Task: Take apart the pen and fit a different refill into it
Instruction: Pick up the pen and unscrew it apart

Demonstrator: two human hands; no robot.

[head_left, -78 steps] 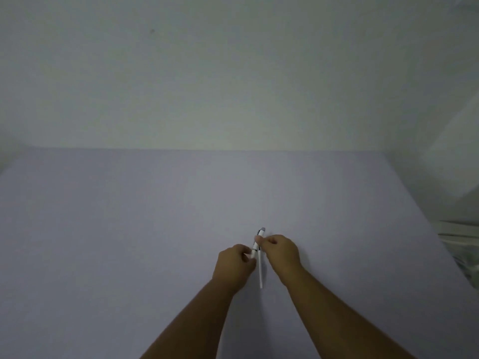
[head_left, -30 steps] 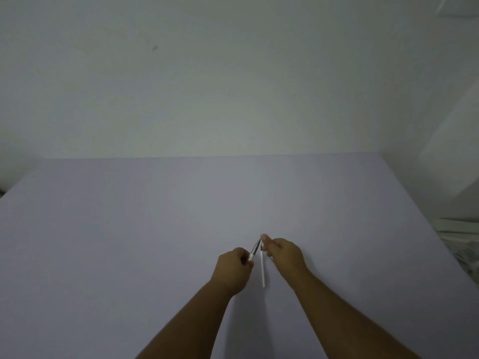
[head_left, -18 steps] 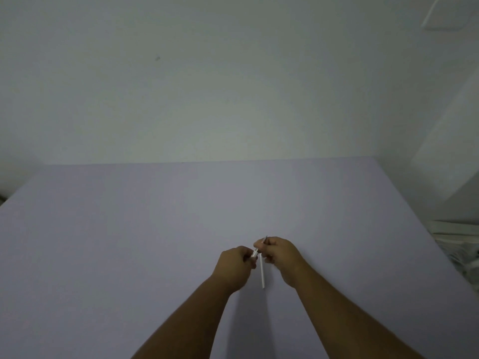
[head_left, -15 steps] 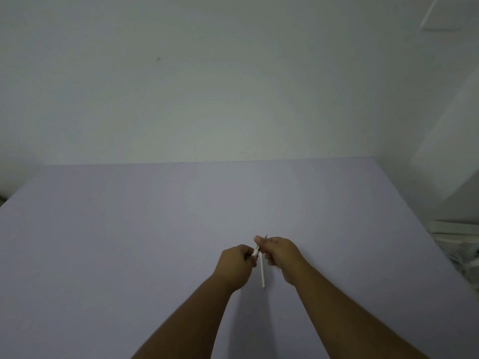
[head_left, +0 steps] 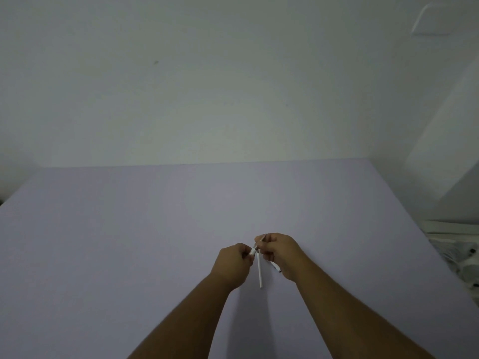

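Both hands met over the smooth lilac table (head_left: 129, 242): left hand (head_left: 232, 265) fisted round a white pen barrel (head_left: 253, 252), right hand (head_left: 281, 253) pinching a thin refill (head_left: 260, 272).

i see my left hand (head_left: 234, 260) and right hand (head_left: 281, 251) close together over the table (head_left: 129, 242). a refill (head_left: 259, 272) lies on it between them.

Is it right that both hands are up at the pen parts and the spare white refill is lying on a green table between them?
Not quite: the table is pale purple, not green. The head view shows the left hand and right hand pinching the pen parts, with the white refill lying between them.
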